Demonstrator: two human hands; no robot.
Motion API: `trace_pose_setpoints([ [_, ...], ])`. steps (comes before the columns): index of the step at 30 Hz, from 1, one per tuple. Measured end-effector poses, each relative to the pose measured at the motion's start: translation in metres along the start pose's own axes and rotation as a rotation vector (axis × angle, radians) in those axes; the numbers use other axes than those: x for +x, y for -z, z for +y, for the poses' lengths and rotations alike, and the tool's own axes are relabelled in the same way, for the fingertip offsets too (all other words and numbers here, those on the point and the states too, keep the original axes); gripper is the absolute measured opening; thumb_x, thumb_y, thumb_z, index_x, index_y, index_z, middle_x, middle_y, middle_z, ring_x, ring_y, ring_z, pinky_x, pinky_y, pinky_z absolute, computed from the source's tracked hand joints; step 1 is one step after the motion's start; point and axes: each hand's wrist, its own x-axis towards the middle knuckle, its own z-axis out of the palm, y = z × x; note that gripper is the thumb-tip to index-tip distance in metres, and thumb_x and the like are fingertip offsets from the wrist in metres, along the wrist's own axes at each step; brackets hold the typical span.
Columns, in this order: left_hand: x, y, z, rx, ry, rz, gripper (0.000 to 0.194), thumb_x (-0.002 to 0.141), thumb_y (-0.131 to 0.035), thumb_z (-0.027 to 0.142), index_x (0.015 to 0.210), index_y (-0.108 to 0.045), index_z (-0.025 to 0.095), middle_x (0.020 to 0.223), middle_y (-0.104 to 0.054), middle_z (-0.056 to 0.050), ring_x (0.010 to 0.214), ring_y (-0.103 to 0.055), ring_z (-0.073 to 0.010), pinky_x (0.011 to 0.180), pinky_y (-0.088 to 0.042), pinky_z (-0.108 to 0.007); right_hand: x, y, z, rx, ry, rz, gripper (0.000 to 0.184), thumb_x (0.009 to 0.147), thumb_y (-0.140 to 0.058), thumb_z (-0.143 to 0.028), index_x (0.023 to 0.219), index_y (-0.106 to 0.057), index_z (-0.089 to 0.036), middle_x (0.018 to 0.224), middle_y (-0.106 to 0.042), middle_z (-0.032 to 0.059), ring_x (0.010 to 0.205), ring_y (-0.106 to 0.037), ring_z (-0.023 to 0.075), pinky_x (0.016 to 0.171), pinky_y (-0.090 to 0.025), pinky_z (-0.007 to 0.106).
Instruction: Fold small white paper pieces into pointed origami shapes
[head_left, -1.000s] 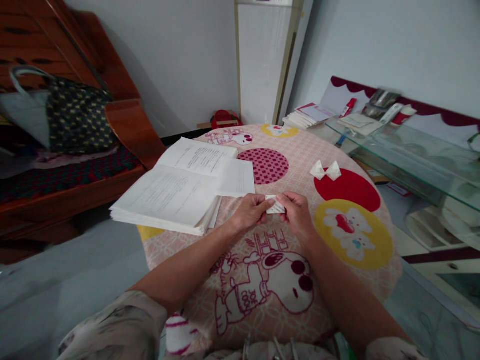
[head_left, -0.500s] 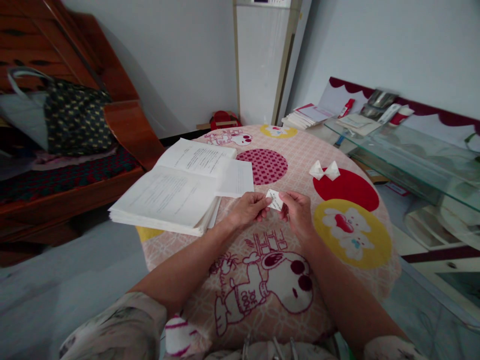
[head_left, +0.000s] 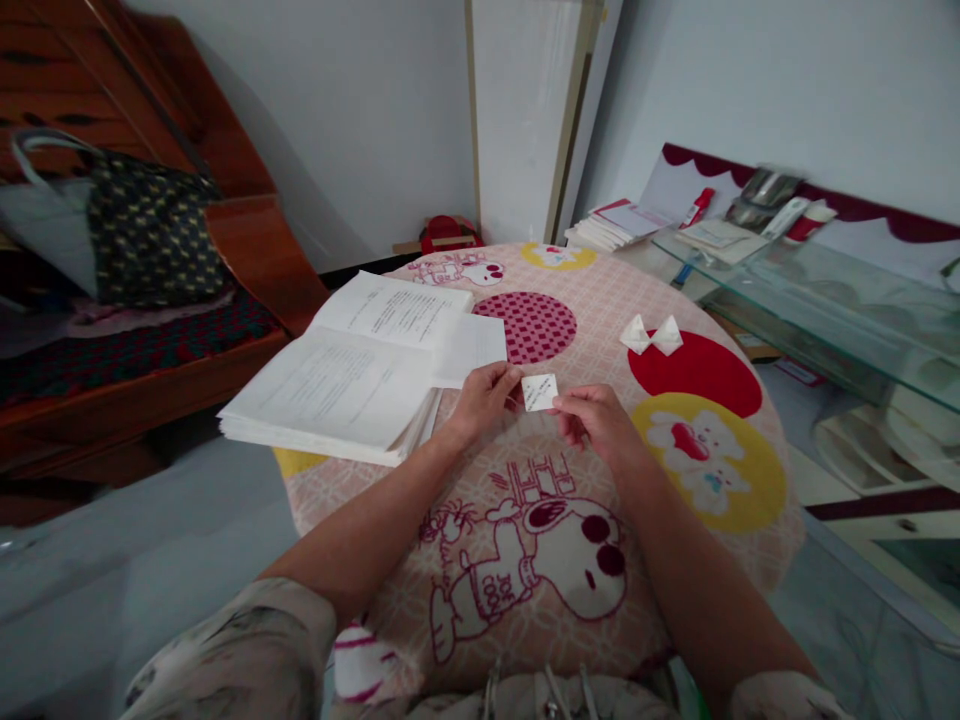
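Between my two hands is a small folded square of white paper (head_left: pixel 539 392) with print on it. My left hand (head_left: pixel 487 396) pinches its left edge, and my right hand (head_left: pixel 594 415) grips the lower right corner between thumb and fingers. Both hands are over the near middle of the round table. To their left lies a thick open book (head_left: pixel 337 375) with printed pages, and a loose sheet (head_left: pixel 472 350) rests over its right side. A folded white paper piece with two pointed peaks (head_left: pixel 651 336) stands to the right, at the edge of a red circle on the cloth.
A patterned tablecloth (head_left: pixel 600 285) covers the table. On the right is a glass shelf unit (head_left: pixel 825 310) holding papers, a red tube and a cup. A wooden bench (head_left: pixel 255 260) with a dark patterned bag (head_left: pixel 154 230) stands at left. Behind is a tall white cabinet-like unit (head_left: pixel 525 120).
The paper square has turned so its edges lie nearly level and has moved slightly up and left. My left hand has shifted up; my right hand now holds a lower corner.
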Motion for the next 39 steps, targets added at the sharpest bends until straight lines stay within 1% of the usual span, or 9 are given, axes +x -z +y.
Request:
trace_pose_setpoints([
  [2, -0.002, 0.002, 0.003, 0.126, -0.120, 0.108, 0.017, 0.091, -0.060, 0.029, 0.084, -0.067, 0.015, 0.076, -0.069, -0.003, 0.066, -0.062, -0.0124, 0.063, -0.049, -0.023, 0.001, -0.002, 0.001, 0.033, -0.004, 0.042, 0.021, 0.071, -0.068, -0.036, 0.066, -0.068, -0.015, 0.047, -0.060, -0.0003, 0.032, -0.047, 0.0094, 0.029, -0.030, 0.020],
  [4, -0.005, 0.002, 0.006, 0.259, -0.229, 0.118, 0.009, 0.086, -0.065, 0.021, 0.090, -0.071, 0.016, 0.084, -0.071, -0.004, 0.075, -0.063, -0.0133, 0.070, -0.050, -0.024, 0.002, -0.003, 0.001, 0.047, -0.038, 0.078, 0.020, 0.072, -0.067, -0.034, 0.067, -0.068, -0.015, 0.045, -0.060, -0.0001, 0.032, -0.047, 0.0095, 0.029, -0.031, 0.020],
  [7, -0.010, -0.002, 0.009, 0.349, -0.313, -0.032, 0.012, 0.085, -0.066, 0.016, 0.094, -0.074, 0.016, 0.089, -0.071, -0.005, 0.079, -0.064, -0.0139, 0.075, -0.049, -0.026, 0.002, -0.004, 0.002, 0.026, -0.157, 0.086, 0.017, 0.074, -0.065, -0.030, 0.064, -0.066, -0.016, 0.043, -0.060, 0.0011, 0.031, -0.049, 0.0108, 0.027, -0.032, 0.020],
  [11, -0.013, -0.009, 0.007, 0.468, -0.278, -0.196, 0.018, 0.083, -0.070, 0.016, 0.100, -0.074, 0.017, 0.089, -0.070, -0.004, 0.080, -0.062, -0.0150, 0.077, -0.048, -0.028, 0.004, -0.005, 0.004, -0.031, -0.282, 0.034, 0.017, 0.075, -0.064, -0.026, 0.061, -0.064, -0.016, 0.043, -0.062, 0.0039, 0.032, -0.054, 0.0139, 0.028, -0.038, 0.021],
  [22, -0.011, -0.004, 0.002, 0.546, -0.317, -0.363, 0.017, 0.084, -0.067, 0.012, 0.098, -0.074, 0.019, 0.088, -0.067, -0.003, 0.081, -0.061, -0.0153, 0.079, -0.047, -0.027, 0.001, -0.003, 0.006, -0.339, -0.319, -0.175, 0.024, 0.079, -0.064, -0.031, 0.058, -0.061, -0.020, 0.042, -0.062, 0.0042, 0.029, -0.052, 0.0144, 0.026, -0.034, 0.021],
  [26, -0.009, -0.004, 0.000, 0.588, -0.323, -0.382, 0.017, 0.087, -0.067, 0.016, 0.102, -0.074, 0.019, 0.094, -0.069, -0.005, 0.088, -0.063, -0.0174, 0.084, -0.048, -0.029, 0.004, 0.007, 0.007, -0.495, -0.106, -0.044, 0.022, 0.080, -0.061, -0.025, 0.058, -0.059, -0.020, 0.042, -0.059, 0.0002, 0.030, -0.049, 0.0115, 0.030, -0.032, 0.020],
  [29, -0.009, -0.005, -0.001, 0.614, -0.322, -0.380, 0.018, 0.087, -0.068, 0.017, 0.103, -0.074, 0.018, 0.098, -0.071, -0.006, 0.094, -0.064, -0.0194, 0.087, -0.049, -0.031, 0.007, 0.018, 0.008, -0.517, 0.084, 0.044, 0.010, 0.075, -0.061, -0.020, 0.067, -0.065, -0.018, 0.046, -0.059, -0.0017, 0.037, -0.049, 0.0112, 0.038, -0.035, 0.022],
  [33, -0.009, -0.005, -0.001, 0.609, -0.310, -0.381, 0.018, 0.087, -0.066, 0.017, 0.103, -0.074, 0.020, 0.100, -0.072, -0.006, 0.095, -0.065, -0.0192, 0.088, -0.050, -0.031, 0.008, 0.024, 0.006, -0.608, 0.252, -0.024, 0.024, 0.069, -0.061, -0.014, 0.088, -0.074, -0.019, 0.050, -0.057, -0.0048, 0.045, -0.047, 0.0120, 0.047, -0.033, 0.025],
  [39, -0.012, -0.006, 0.000, 0.643, -0.299, -0.324, 0.018, 0.087, -0.067, 0.019, 0.103, -0.072, 0.019, 0.093, -0.071, -0.006, 0.087, -0.065, -0.0184, 0.082, -0.049, -0.030, 0.008, 0.020, 0.008, -0.753, 0.351, -0.046, 0.019, 0.071, -0.062, -0.017, 0.082, -0.076, -0.021, 0.049, -0.050, -0.0050, 0.050, -0.042, 0.0121, 0.052, -0.028, 0.026],
])
